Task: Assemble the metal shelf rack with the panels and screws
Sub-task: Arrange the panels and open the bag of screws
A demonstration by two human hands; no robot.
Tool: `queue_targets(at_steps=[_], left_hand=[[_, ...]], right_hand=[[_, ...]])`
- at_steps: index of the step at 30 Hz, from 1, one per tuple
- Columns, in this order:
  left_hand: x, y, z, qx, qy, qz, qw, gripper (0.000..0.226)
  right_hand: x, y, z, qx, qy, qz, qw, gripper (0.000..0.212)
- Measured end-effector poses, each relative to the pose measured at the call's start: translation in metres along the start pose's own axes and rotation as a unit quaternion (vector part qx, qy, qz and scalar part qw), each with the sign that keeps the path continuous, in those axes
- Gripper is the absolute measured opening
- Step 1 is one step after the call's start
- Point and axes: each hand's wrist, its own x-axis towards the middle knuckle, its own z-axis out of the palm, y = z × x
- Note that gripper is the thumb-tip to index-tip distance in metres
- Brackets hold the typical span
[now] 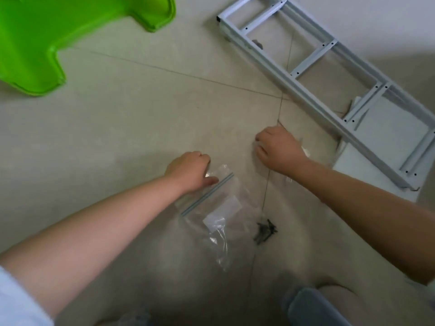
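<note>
On the tiled floor [141, 118], we list:

- One white ladder-type side frame [313, 58], flat, upper right. Its near end lies over a white panel [386, 128], and we see it joined to nothing.
- One clear zip bag [223, 208], centre, reaching between our hands.
- One small heap of dark screws [264, 231], just beside the bag's label. Whether they lie inside the film we cannot tell.
- Left hand [188, 170]: fingers curled, thumb pressed on the bag by its zip strip.
- Right hand [279, 149]: fingers folded under; what they hold is hidden.

Our judgement: unpacking stage only; every panel and screw remains to be fitted.
</note>
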Motion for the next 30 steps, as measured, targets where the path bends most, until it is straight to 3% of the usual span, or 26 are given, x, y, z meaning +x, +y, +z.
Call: queue_targets(at_steps=[3, 5, 9, 13, 17, 19, 22, 24, 26, 30], left_hand=[[-0.033, 0.002, 0.030, 0.001, -0.017, -0.024, 1.000, 0.046], [-0.049, -0.001, 0.045, 0.006, -0.007, -0.054, 0.999, 0.038], [-0.064, -0.008, 0.060, -0.042, -0.026, -0.085, 0.995, 0.032], [-0.054, -0.021, 0.049, -0.116, -0.022, -0.068, 0.991, 0.030], [-0.043, -0.039, 0.027, -0.239, 0.009, -0.076, 0.968, 0.025], [-0.047, -0.042, 0.014, -0.351, 0.004, -0.089, 0.932, 0.020], [-0.056, -0.041, -0.005, -0.551, -0.029, -0.113, 0.826, 0.019], [-0.060, -0.040, -0.012, -0.634, -0.040, -0.125, 0.762, 0.021], [-0.064, -0.038, -0.020, -0.672, -0.038, -0.122, 0.730, 0.021], [-0.063, -0.039, -0.040, -0.579, -0.024, -0.090, 0.810, 0.017]], right_hand=[[-0.029, -0.027, 0.018, 0.046, -0.158, 0.013, 0.986, 0.038], [-0.045, -0.042, 0.029, 0.072, -0.194, 0.048, 0.977, 0.046], [-0.058, -0.062, 0.046, 0.156, -0.179, 0.126, 0.963, 0.040], [-0.041, -0.068, 0.035, 0.183, -0.136, 0.060, 0.972, 0.021], [-0.023, -0.068, 0.007, 0.286, -0.070, 0.024, 0.955, 0.016], [-0.018, -0.065, -0.003, 0.310, -0.043, 0.028, 0.949, 0.014], [-0.015, -0.057, -0.012, 0.330, -0.015, 0.056, 0.942, 0.012], [-0.015, -0.052, -0.015, 0.352, -0.009, 0.075, 0.933, 0.011], [-0.015, -0.048, -0.017, 0.354, -0.005, 0.090, 0.931, 0.011], [-0.013, -0.046, -0.022, 0.362, 0.005, 0.121, 0.924, 0.014]])
